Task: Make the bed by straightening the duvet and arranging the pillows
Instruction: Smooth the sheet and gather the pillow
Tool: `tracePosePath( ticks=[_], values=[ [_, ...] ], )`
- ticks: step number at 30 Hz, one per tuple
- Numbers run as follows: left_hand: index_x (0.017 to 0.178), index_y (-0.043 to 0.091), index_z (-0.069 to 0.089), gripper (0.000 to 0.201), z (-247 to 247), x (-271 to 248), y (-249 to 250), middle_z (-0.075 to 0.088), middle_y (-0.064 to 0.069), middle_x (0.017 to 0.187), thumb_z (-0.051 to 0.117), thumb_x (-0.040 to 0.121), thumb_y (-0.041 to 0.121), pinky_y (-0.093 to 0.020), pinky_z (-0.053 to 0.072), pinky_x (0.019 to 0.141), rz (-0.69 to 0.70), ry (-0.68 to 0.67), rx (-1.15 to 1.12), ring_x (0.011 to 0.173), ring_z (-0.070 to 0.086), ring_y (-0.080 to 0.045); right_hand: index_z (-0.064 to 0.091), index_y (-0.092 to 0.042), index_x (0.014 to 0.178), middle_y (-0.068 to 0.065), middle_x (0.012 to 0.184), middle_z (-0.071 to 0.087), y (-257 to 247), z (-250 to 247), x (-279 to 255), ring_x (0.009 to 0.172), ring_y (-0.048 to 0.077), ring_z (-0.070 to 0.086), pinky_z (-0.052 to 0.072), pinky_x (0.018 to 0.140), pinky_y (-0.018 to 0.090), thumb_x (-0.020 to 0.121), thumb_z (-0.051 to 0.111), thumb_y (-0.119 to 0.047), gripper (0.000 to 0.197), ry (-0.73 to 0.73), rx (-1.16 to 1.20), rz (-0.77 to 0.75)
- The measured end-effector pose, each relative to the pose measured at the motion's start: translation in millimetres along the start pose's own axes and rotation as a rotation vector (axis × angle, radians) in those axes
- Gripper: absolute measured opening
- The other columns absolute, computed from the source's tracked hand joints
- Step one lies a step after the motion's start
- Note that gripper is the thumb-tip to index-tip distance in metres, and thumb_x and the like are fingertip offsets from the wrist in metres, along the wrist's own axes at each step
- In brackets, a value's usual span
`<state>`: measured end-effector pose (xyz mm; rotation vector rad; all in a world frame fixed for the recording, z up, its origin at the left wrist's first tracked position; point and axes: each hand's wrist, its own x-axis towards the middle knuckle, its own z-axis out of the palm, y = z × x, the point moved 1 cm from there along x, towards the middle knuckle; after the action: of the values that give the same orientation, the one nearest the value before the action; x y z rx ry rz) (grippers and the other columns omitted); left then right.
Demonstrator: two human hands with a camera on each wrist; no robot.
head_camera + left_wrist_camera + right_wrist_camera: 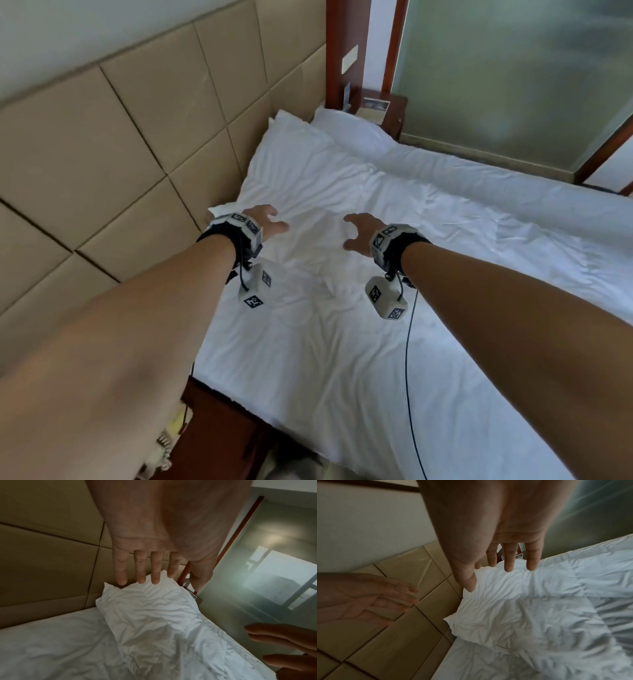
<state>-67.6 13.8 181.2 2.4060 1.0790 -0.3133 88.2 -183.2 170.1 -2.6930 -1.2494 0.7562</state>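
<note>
A white crumpled pillow [294,171] [145,608] [496,608] lies along the padded headboard, one corner pointing towards me. A second white pillow [349,132] sits beyond it at the bed's far corner. The white duvet [479,260] [599,574] covers the bed to the right, wrinkled. My left hand [270,222] [140,568] hovers over the near pillow's end by the headboard, fingers straight and spread, holding nothing. To its right my right hand [359,233] [510,555] is also spread over the pillow, empty. Whether either hand touches the fabric cannot be told.
A beige padded headboard [137,137] runs along the left. A wooden nightstand [394,109] stands at the far end, another dark wooden one [222,421] near me. A frosted glass wall [513,85] closes the far side. A black cable [407,377] hangs from my right wrist.
</note>
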Motion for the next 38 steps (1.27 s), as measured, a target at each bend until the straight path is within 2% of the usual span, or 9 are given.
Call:
tracePosePath(
  ticks=[7,12,15,19,24,28,32,35,38],
  values=[
    [0.139,0.027,0.043,0.08,-12.3,48.7,-70.1,0.052,-0.003,0.138,0.053,0.072,0.069,-0.043,0.045,0.1,-0.089,0.046,-0.064,0.118,0.055,-0.028,0.016,-0.023,0.153,0.005,0.159,0.015,-50.3,10.2,70.3,0.143,0.03,0.026,0.03,0.113,0.047,0.09,0.061,-0.043,0.08,-0.03,-0.05,-0.09],
    [0.138,0.017,0.044,0.065,-5.8,77.3,-119.5,0.05,-0.008,0.14,0.057,0.085,0.052,-0.042,0.042,0.103,-0.151,0.094,-0.114,0.123,0.052,-0.03,0.015,-0.025,0.154,0.004,0.16,0.012,-88.7,33.4,123.7,0.144,0.031,0.024,0.028,0.114,0.047,0.09,0.061,-0.045,0.081,-0.049,-0.041,-0.133],
    [0.129,0.007,0.05,0.065,-3.3,103.5,-141.4,0.056,-0.019,0.131,0.057,0.081,0.049,-0.043,0.046,0.094,-0.166,0.135,-0.178,0.114,0.057,-0.036,0.013,-0.027,0.153,0.002,0.161,0.009,-105.8,48.2,150.2,0.143,0.034,0.023,0.028,0.113,0.049,0.09,0.06,-0.047,0.081,-0.089,-0.068,-0.128],
    [0.147,0.017,0.033,0.068,-0.6,172.4,-176.4,0.044,-0.009,0.145,0.054,0.089,0.045,-0.038,0.04,0.101,-0.202,0.167,-0.233,0.128,0.047,-0.031,0.014,-0.031,0.152,-0.002,0.16,0.008,-129.0,69.9,218.0,0.141,0.035,0.025,0.03,0.111,0.051,0.09,0.057,-0.048,0.078,-0.112,-0.084,-0.107],
    [0.14,0.012,0.042,0.059,14.8,274.1,-213.6,0.052,-0.016,0.135,0.054,0.089,0.04,-0.041,0.039,0.103,-0.12,0.268,-0.164,0.123,0.048,-0.034,0.017,-0.03,0.151,0.0,0.16,0.009,-147.6,102.1,311.8,0.14,0.036,0.024,0.032,0.111,0.05,0.091,0.058,-0.045,0.074,-0.134,-0.088,-0.066],
    [0.143,0.011,0.037,0.06,48.7,354.6,-238.5,0.038,-0.014,0.148,0.047,0.093,0.042,-0.041,0.03,0.11,-0.117,0.198,-0.102,0.135,0.032,-0.033,0.01,-0.032,0.153,-0.004,0.161,-0.002,-151.7,131.4,378.5,0.146,0.033,0.009,0.026,0.114,0.051,0.093,0.056,-0.042,0.076,-0.162,-0.066,-0.012],
    [0.146,0.018,0.033,0.059,79.2,416.3,-254.9,0.028,-0.011,0.152,0.039,0.096,0.047,-0.048,0.022,0.114,-0.122,0.156,-0.06,0.141,0.02,-0.033,-0.011,-0.047,0.148,-0.014,0.156,-0.027,-145.1,169.7,432.7,0.145,0.031,-0.021,0.013,0.109,0.071,0.086,0.057,-0.058,0.092,-0.2,-0.071,0.061],
    [0.148,0.022,0.026,0.058,95.5,449.6,-266.1,0.018,-0.013,0.156,0.033,0.097,0.049,-0.053,0.019,0.115,-0.254,0.118,-0.208,0.144,0.013,-0.035,-0.025,-0.05,0.142,-0.014,0.149,-0.041,-139.9,190.3,460.0,0.141,0.03,-0.033,0.005,0.097,0.083,0.074,0.06,-0.072,0.111,-0.23,-0.089,0.141],
    [0.154,0.02,0.005,0.085,125.6,469.0,-291.8,0.008,-0.014,0.16,0.027,0.089,0.071,-0.05,0.016,0.116,-0.463,-0.068,-0.269,0.145,0.015,-0.037,-0.031,-0.05,0.138,-0.011,0.147,-0.044,-136.3,220.8,483.9,0.139,0.036,-0.033,0.008,0.099,0.081,0.058,0.063,-0.082,0.128,-0.252,-0.074,0.207]
  ],
)
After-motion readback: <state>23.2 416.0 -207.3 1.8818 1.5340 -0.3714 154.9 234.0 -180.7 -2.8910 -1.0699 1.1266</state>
